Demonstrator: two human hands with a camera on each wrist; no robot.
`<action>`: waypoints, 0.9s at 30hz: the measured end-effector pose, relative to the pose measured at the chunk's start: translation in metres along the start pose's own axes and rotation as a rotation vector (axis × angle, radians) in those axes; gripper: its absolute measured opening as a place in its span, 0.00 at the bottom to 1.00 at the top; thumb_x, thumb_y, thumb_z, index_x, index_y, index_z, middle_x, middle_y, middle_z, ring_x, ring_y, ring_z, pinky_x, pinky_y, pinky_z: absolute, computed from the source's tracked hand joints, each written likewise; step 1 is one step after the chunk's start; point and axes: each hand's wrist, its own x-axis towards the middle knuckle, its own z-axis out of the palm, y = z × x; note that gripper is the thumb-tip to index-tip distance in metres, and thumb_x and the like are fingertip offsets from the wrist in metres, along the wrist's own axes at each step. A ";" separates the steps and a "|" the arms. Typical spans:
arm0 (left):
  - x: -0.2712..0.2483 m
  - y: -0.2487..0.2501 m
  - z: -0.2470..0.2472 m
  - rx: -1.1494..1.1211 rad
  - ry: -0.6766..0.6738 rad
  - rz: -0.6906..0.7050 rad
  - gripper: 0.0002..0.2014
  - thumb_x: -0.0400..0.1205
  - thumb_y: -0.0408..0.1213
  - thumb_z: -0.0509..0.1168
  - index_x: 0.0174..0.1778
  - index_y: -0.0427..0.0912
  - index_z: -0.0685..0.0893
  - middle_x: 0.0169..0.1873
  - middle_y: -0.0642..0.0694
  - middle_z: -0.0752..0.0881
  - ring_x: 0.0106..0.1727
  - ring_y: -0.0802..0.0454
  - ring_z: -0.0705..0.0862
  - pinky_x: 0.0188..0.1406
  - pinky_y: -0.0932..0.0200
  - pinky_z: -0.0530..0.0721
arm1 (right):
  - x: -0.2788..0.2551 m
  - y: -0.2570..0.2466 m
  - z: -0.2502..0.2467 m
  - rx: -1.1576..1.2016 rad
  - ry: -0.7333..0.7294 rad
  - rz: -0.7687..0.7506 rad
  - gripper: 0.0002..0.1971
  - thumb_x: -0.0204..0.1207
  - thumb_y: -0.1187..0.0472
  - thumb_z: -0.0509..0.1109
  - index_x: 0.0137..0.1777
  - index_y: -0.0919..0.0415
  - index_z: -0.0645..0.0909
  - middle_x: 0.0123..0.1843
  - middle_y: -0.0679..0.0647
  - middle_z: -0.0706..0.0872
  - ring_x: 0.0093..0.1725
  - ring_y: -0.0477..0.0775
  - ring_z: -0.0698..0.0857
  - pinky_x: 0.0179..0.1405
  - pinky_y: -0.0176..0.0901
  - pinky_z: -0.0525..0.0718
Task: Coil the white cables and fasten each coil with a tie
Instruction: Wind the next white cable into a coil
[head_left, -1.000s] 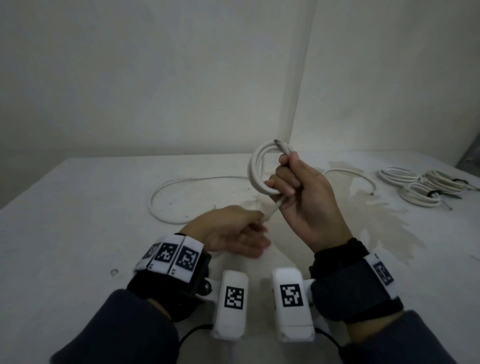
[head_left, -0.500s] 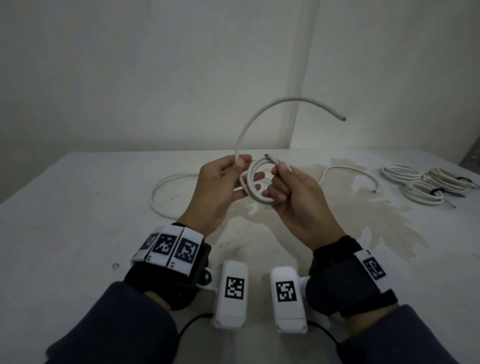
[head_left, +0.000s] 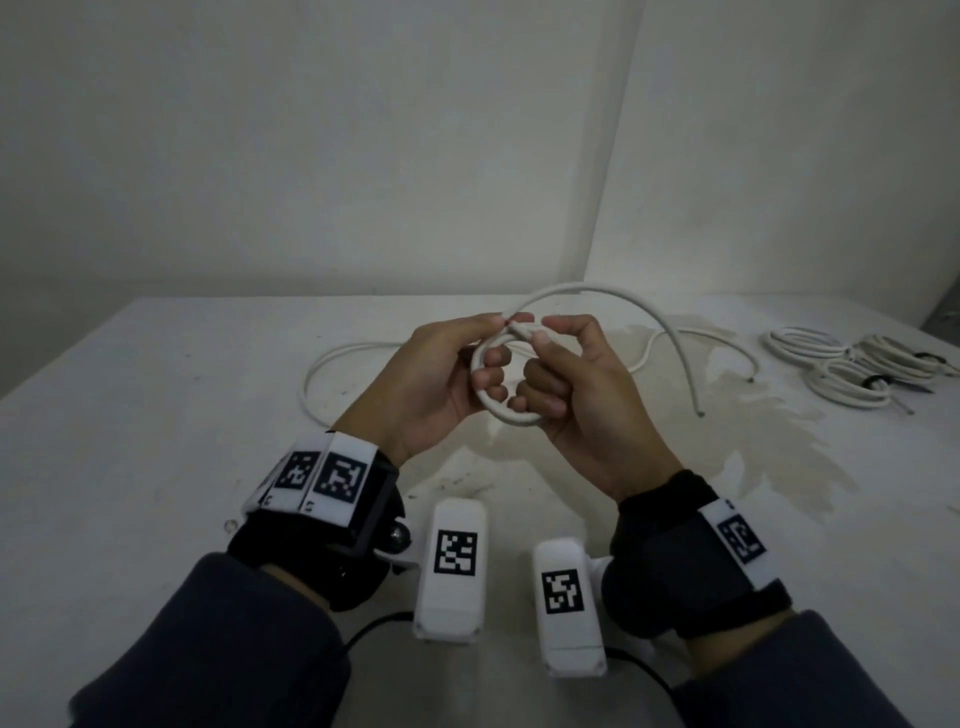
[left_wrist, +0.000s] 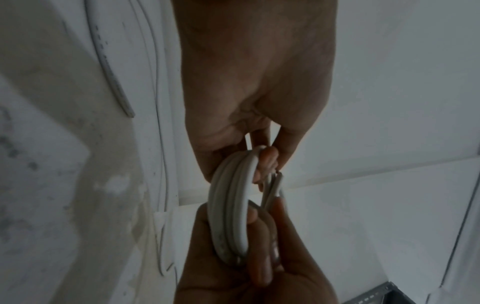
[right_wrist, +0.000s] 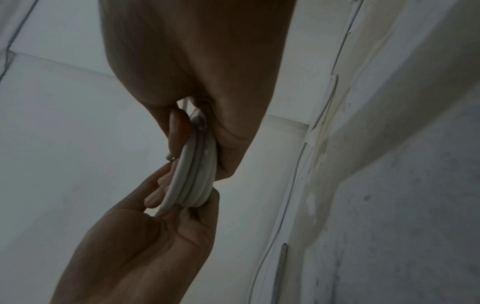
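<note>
A small coil of white cable (head_left: 506, 413) is held above the table between both hands. My left hand (head_left: 483, 358) grips its left side, thumb on top and fingers through the ring. Opposite it, my right hand (head_left: 540, 364) pinches the top and right side. The free tail (head_left: 623, 299) arcs up and right, its cut end (head_left: 701, 414) hanging above the table. The left wrist view shows the coil (left_wrist: 231, 205) as about three turns side by side. The same coil (right_wrist: 192, 170) sits between both hands in the right wrist view. No tie is visible in either hand.
A second loose white cable (head_left: 306, 387) lies on the white table (head_left: 130, 441) behind my hands, looping left and running right. Finished coils (head_left: 852, 387) with black ties lie at the far right. A pale stain (head_left: 753, 447) marks the tabletop. Walls stand close behind.
My left hand rose from near the table to the coil, carrying the cable up. The tail swung high, then dropped to the right as another turn joined the coil.
</note>
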 end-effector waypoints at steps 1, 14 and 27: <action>0.000 0.001 0.000 0.002 -0.009 -0.011 0.13 0.86 0.36 0.55 0.58 0.36 0.83 0.24 0.49 0.69 0.20 0.58 0.65 0.22 0.64 0.72 | 0.000 0.000 0.001 0.007 0.004 -0.002 0.05 0.84 0.66 0.60 0.50 0.56 0.71 0.21 0.47 0.63 0.18 0.43 0.61 0.25 0.37 0.75; 0.000 0.001 0.001 0.028 -0.107 -0.061 0.22 0.80 0.33 0.48 0.63 0.41 0.84 0.21 0.50 0.64 0.15 0.58 0.60 0.18 0.66 0.67 | 0.003 0.002 0.001 -0.016 0.014 0.041 0.02 0.82 0.67 0.61 0.51 0.61 0.72 0.19 0.46 0.64 0.16 0.42 0.61 0.25 0.41 0.60; -0.004 -0.005 0.015 0.539 0.129 0.167 0.13 0.86 0.39 0.61 0.58 0.38 0.87 0.14 0.60 0.70 0.17 0.62 0.64 0.17 0.67 0.69 | 0.002 0.003 0.000 -0.006 0.011 0.086 0.05 0.82 0.66 0.59 0.50 0.63 0.77 0.21 0.48 0.63 0.18 0.43 0.62 0.29 0.43 0.60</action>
